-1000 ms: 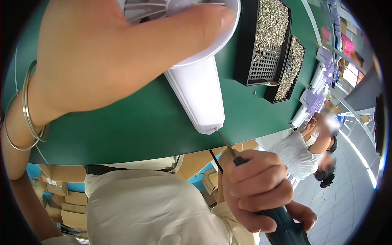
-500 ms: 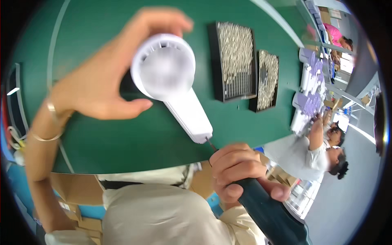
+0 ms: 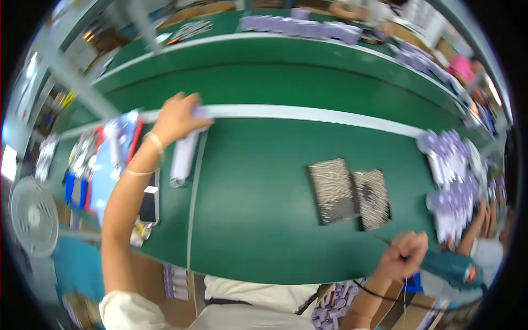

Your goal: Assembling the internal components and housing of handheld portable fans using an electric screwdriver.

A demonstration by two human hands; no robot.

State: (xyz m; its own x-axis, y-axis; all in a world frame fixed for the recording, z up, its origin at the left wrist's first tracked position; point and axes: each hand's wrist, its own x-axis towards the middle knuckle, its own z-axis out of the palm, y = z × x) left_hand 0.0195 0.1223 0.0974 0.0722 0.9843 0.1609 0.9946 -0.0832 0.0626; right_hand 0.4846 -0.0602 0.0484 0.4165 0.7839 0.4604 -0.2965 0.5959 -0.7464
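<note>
The left hand (image 3: 180, 118) has its grip closed over the lilac head (image 3: 201, 114) of a white handheld device (image 3: 184, 157) at the far left of the counter (image 3: 258, 220), just left of a pale line (image 3: 192, 220); blur hides whether the device rests there. The right hand (image 3: 407, 256) wraps its grip around a power screwdriver (image 3: 443, 266), its bit apart from any device. Screw driving at the handle's end seems finished for this piece, though the result is too small to confirm; letting go of it seems left. Right of two screw trays (image 3: 333, 187) lie more devices (image 3: 448, 159), perhaps awaiting the same work. In the earlier frame the bit met the handle's end; now device and screwdriver are well apart.
</note>
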